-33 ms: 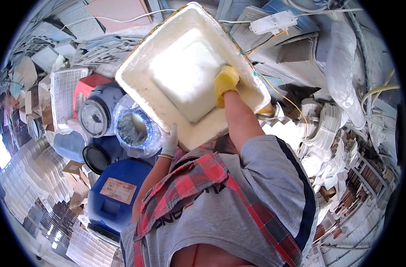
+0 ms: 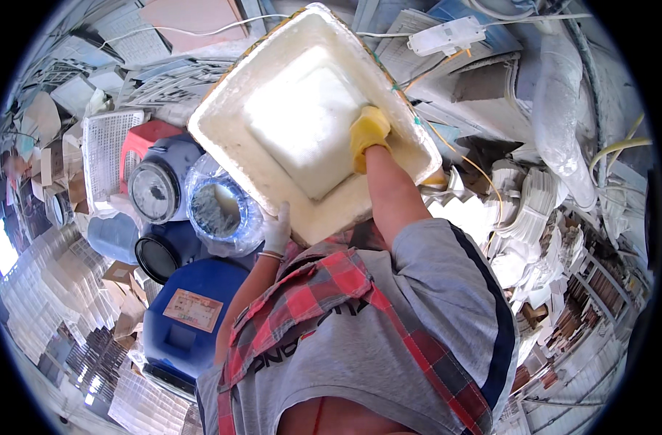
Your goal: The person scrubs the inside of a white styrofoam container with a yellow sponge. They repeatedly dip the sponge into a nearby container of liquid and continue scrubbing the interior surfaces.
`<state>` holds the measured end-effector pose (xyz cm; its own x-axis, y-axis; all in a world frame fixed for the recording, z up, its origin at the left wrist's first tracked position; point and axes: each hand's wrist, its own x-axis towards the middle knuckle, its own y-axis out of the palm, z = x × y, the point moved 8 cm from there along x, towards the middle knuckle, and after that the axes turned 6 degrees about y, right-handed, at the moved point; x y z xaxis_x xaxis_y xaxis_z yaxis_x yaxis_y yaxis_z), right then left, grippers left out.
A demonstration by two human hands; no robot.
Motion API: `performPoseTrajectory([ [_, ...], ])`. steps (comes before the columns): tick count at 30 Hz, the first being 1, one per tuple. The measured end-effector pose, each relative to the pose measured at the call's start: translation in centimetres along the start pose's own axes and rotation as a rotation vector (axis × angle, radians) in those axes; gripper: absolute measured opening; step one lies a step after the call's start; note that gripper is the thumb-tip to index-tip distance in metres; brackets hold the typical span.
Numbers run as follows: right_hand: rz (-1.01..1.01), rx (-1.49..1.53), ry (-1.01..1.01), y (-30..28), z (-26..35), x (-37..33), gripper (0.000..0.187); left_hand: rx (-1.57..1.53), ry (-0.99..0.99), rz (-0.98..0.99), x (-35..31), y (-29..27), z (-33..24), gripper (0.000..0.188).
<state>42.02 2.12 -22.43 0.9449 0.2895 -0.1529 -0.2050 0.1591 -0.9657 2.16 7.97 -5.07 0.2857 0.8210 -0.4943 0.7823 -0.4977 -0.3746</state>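
A large square foam-like box (image 2: pixel 323 205), white to cream inside with a bright floor, lies tilted in front of me, its open side toward me. At its near left edge, my left hand (image 2: pixel 278 233) in a white glove grips the wall. One finger points up along the outside; the other fingers are mostly hidden. Inside the box, my right hand (image 2: pixel 369 138) presses near the right inner wall. It looks closed and is wrapped in yellow; whether that is a glove or a cloth I cannot tell. Anything under its fingers is hidden.
To the left stand a plastic-lined tub (image 2: pixel 218 210) with greyish contents, a lidded drum (image 2: pixel 154 190), a blue drum (image 2: pixel 193 312), a red stool-like piece (image 2: pixel 144 138) and a white crate (image 2: pixel 102 156). A power strip (image 2: pixel 445 36) with cables lies beyond. White stacked pieces (image 2: pixel 527 210) are at right.
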Motion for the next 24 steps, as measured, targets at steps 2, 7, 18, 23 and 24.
performPoseTrajectory([
  [2, -0.025, -0.018, -0.030, 1.4, 0.1, -0.4, 0.028, -0.099, 0.077, -0.027, -0.2, 0.4, 0.5, 0.083],
  [7, -0.165, 0.041, 0.047, -0.4, 0.5, -2.7, 0.029, -0.124, -0.015, 0.030, -0.6, 0.1, 2.7, 0.076],
  [18, -0.025, 0.173, -0.191, -6.4, 4.8, -6.1, 0.022, -0.238, 0.033, 0.009, -0.6, 0.5, 2.7, 0.070],
  [23, 0.489, -0.099, -0.652, -5.6, 8.8, -10.0, 0.026, -0.235, 0.028, -0.004, -0.6, 0.4, 3.6, 0.074],
  [24, 0.640, 0.147, -0.563, -2.3, 6.7, -9.5, 0.027, -0.240, 0.037, 0.020, -0.2, 0.9, 3.4, 0.074],
])
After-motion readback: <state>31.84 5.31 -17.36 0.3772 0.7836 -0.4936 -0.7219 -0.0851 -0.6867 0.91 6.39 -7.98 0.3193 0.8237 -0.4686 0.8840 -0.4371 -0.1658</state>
